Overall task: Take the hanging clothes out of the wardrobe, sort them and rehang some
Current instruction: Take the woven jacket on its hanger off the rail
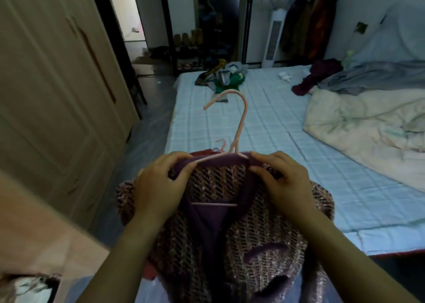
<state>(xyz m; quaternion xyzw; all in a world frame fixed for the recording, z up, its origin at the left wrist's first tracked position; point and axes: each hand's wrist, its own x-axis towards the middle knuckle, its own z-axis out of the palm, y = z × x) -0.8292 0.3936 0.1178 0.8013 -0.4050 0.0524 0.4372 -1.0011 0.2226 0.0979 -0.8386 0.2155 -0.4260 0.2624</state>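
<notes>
I am looking into a dim bedroom with a bed (264, 123) under a pale blue checked sheet running away from the camera. Close in front, over the bed's near edge, is a woven jacket (230, 233) in pink and dark thread with purple collar and pocket trim. It sits on a pink hanger (242, 123), whose hook stands up above the collar and curls to the left. The left hand (158, 187) grips the collar on the left, its fingers (178, 157) curled over the top edge and the thumb pressed against the front. The right hand (282, 183) does the same on the right, its fingers (269, 159) pinching collar and hanger arm together. I cannot tell whether the jacket's hem rests on anything.

Just behind the collar a red garment (202, 152) peeks out, along with a smaller red hook (222, 142). To the left stand the beige wardrobe doors (57, 95), closed. On the right side of the bed lies a crumpled cream quilt (368, 127), with a grey blanket (368, 77) and a maroon garment (317, 77) beyond it. A mixed pile of clothes (223, 75) sits at the far end of the bed. Against the far wall I see a rail of dark coats (305, 33), a white tower fan (274, 35) and a shoe rack (188, 47).
</notes>
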